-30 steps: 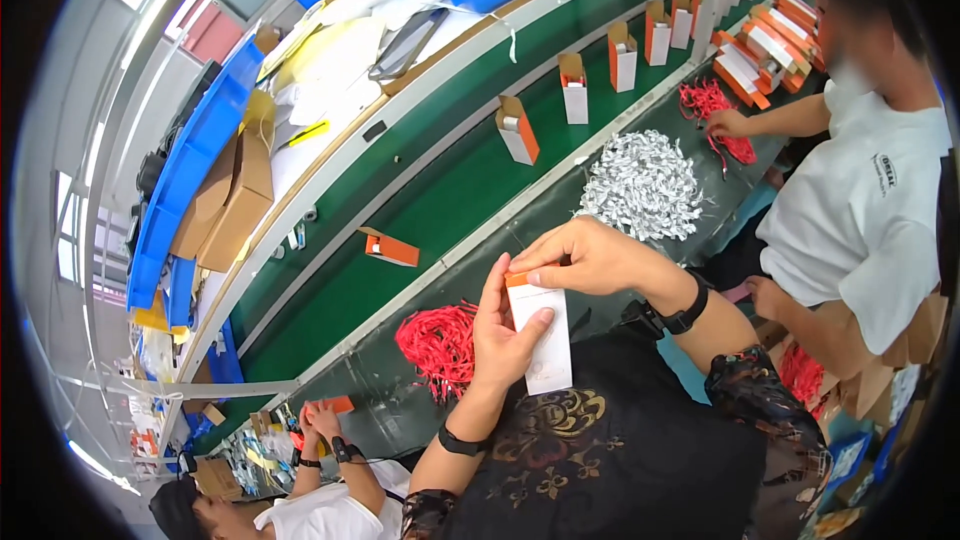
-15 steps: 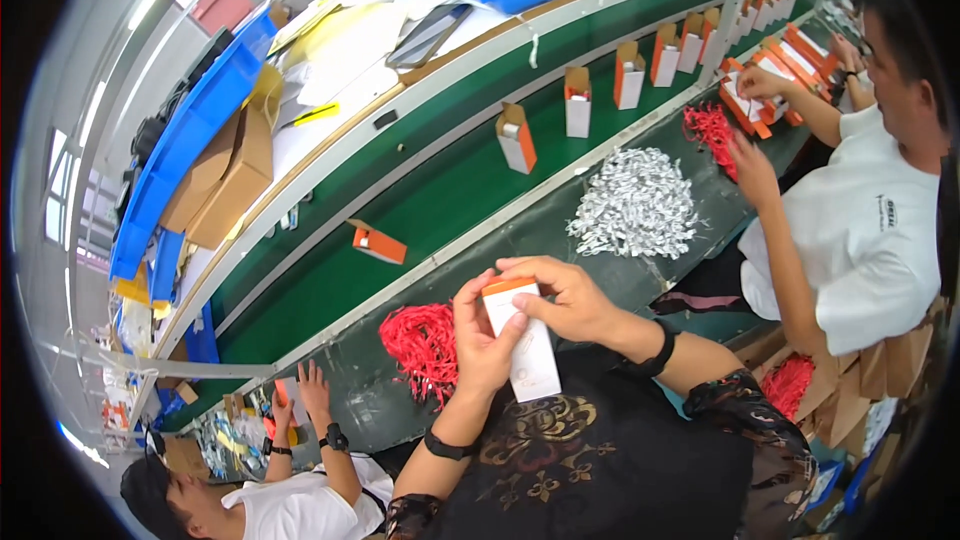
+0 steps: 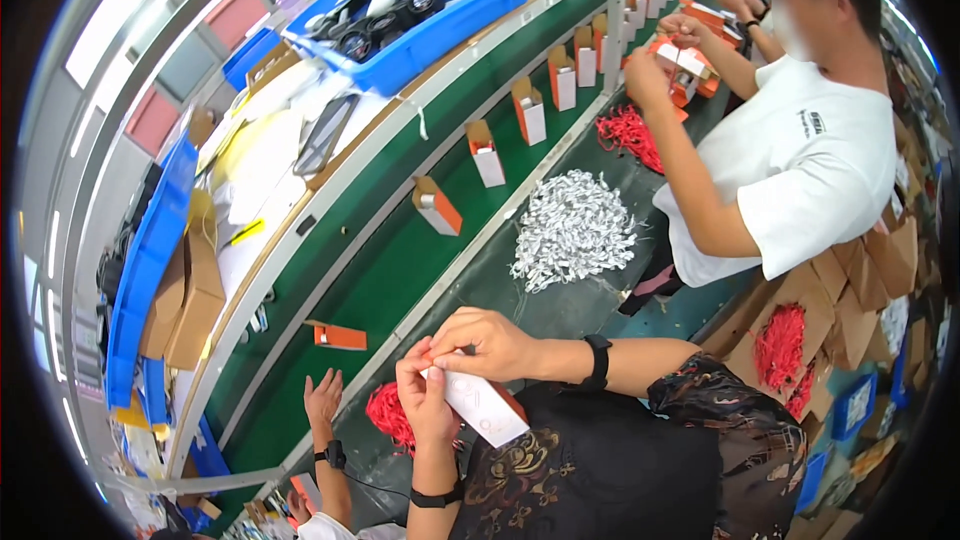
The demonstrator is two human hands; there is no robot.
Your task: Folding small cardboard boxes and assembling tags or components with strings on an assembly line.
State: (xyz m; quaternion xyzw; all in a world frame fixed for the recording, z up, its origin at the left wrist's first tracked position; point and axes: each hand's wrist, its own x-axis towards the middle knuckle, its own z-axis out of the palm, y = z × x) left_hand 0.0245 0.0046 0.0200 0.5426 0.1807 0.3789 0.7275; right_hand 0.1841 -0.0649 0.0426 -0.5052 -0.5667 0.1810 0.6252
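A small white box with orange sides (image 3: pixel 485 410) lies tilted in front of my chest, its upper end up against my fingers. My left hand (image 3: pixel 428 395) is closed round that upper end, thumb along the white face. From the right, my right hand (image 3: pixel 485 345) pinches at the same end, its fingertips meeting those of the left; the flap there is hidden by the fingers. Just left of my left hand sits a pile of red cords (image 3: pixel 388 415), partly covered. Beyond my right hand is a heap of silvery-white small straps (image 3: pixel 575 230) on the dark bench.
A green conveyor (image 3: pixel 395 270) carries an orange box (image 3: pixel 340 337) lying down and a row of open-topped boxes (image 3: pixel 437 208). Blue trays (image 3: pixel 400 30) stand on the shelf behind. Co-workers sit at right (image 3: pixel 800 150) and at left, one hand (image 3: pixel 322 400) reaching toward the conveyor.
The box has tipped, its upper end now pointing left, and my right hand has moved over that end. The view has shifted. The left co-worker's hand has reached out toward the conveyor.
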